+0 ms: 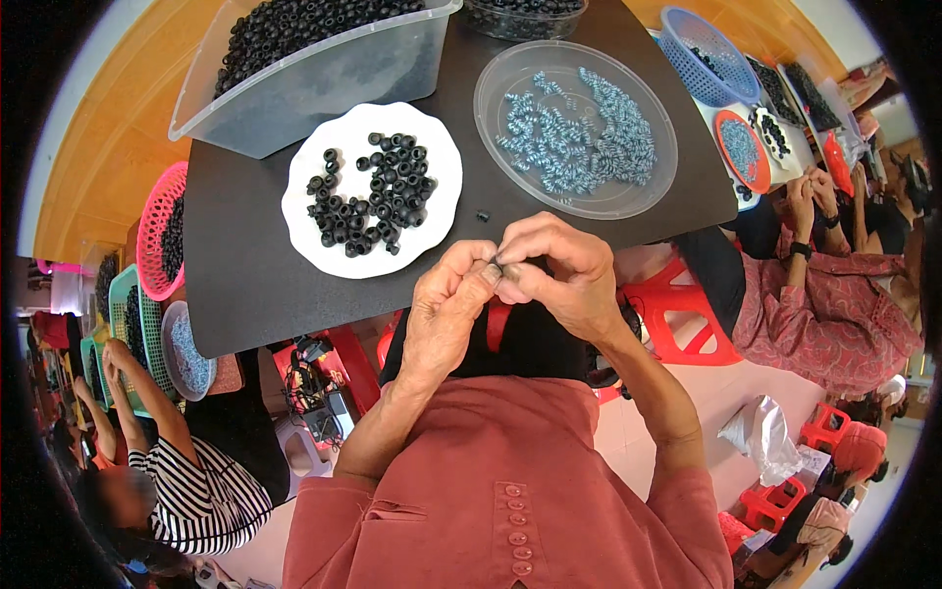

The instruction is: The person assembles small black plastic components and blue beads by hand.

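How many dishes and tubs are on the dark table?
4: a white plate on the near left, a clear round dish on the right, a rectangular tub behind the plate, a bowl at the top edge. Others may be hidden.

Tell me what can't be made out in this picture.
All in the head view:
Small dark piece: mostly hidden by the left hand's and right hand's fingertips.
Rectangular tub and round container: cut off by the upper edge.
Whether the striped-top co-worker holds anything: too small.

Left fingers tip-to-tip with right fingers
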The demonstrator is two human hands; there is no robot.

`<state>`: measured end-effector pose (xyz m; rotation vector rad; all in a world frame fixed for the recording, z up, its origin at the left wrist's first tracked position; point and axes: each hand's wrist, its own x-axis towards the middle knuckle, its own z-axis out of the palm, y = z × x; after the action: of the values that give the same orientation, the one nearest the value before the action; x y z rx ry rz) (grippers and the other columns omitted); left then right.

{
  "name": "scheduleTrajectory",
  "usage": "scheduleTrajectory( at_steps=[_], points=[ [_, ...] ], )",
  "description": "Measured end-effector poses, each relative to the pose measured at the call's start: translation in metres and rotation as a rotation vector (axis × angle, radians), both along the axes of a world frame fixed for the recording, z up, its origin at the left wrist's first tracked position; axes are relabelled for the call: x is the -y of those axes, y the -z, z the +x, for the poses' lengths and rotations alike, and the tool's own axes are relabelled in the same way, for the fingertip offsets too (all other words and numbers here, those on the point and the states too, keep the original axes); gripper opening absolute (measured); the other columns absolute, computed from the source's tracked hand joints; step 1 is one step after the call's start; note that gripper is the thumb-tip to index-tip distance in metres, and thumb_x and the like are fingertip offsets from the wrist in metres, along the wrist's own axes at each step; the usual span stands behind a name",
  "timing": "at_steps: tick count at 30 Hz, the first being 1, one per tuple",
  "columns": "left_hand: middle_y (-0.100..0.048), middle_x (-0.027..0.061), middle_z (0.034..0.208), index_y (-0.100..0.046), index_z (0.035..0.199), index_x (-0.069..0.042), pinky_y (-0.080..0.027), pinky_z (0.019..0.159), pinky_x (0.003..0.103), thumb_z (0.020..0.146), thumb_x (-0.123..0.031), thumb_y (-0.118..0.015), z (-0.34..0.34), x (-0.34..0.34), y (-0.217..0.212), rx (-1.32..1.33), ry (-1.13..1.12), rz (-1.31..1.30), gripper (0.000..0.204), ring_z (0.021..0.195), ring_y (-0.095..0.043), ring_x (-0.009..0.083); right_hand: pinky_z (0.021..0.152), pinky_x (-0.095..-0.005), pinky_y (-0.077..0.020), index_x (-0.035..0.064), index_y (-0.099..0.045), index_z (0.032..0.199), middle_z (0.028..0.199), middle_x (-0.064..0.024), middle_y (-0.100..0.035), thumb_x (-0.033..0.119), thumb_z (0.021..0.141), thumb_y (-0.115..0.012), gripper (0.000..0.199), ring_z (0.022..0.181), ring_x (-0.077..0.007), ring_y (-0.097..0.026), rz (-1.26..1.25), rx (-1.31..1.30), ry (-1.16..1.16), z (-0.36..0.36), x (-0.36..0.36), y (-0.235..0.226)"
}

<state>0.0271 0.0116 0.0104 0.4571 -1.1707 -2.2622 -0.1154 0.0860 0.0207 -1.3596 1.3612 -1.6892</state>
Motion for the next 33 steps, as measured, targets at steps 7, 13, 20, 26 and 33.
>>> scheduleTrajectory(
  at_steps=[7,13,20,26,33],
  points=[
    [-0.067,0.0104,0.083,-0.053,0.105,0.003,-0.048,0.081,0.027,0.096,-0.009,-0.046,0.005,0.004,0.000,0.050,0.010,-0.050,0.016,0.085,-0.061,0.0136,0.062,-0.0233,-0.0479,0.0013,-0.066,0.092,0.083,-0.0074,-0.063,-0.004,0.080,-0.062,0.014,0.069,-0.0090,-0.057,0.133,0.250,0.059,0.000,0.006,-0.002],
    [-0.067,0.0103,0.080,-0.053,0.104,0.002,-0.046,0.083,0.029,0.095,-0.008,-0.046,0.019,0.002,0.006,0.006,0.017,0.001,0.015,0.086,-0.061,0.0154,0.067,-0.0338,-0.0512,-0.0010,-0.061,0.100,0.093,-0.0120,-0.060,0.001,0.077,-0.063,0.023,0.079,-0.0248,-0.063,0.037,-0.849,0.261,0.001,0.032,-0.009],
    [-0.067,0.0094,0.078,-0.054,0.102,0.002,-0.046,0.081,0.029,0.096,-0.008,-0.046,0.021,0.004,0.001,0.011,-0.020,0.004,0.014,0.084,-0.060,0.0138,0.062,-0.0338,-0.0508,0.0016,-0.061,0.099,0.089,-0.0108,-0.058,0.001,0.073,-0.066,0.027,0.075,-0.0249,-0.063,0.191,-0.983,0.211,0.003,0.038,-0.008],
    [-0.067,0.0088,0.079,-0.053,0.102,0.002,-0.047,0.082,0.029,0.095,-0.007,-0.046,0.020,0.006,0.003,0.018,-0.049,-0.061,0.013,0.083,-0.061,0.0133,0.064,-0.0218,-0.0505,0.0009,-0.061,0.097,0.083,-0.0030,-0.060,-0.007,0.076,-0.063,0.022,0.069,-0.0084,-0.062,0.222,0.007,0.127,0.003,0.016,-0.012],
    [-0.066,0.0105,0.088,-0.052,0.106,0.004,-0.048,0.083,0.028,0.095,-0.003,-0.045,0.011,0.004,-0.003,0.079,0.051,-0.180,0.015,0.085,-0.062,0.0129,0.072,-0.0245,-0.0512,-0.0026,-0.066,0.098,0.099,-0.0069,-0.061,-0.007,0.083,-0.059,0.016,0.081,-0.0111,-0.061,0.149,0.336,-0.133,-0.009,-0.006,-0.003]
  ],
)
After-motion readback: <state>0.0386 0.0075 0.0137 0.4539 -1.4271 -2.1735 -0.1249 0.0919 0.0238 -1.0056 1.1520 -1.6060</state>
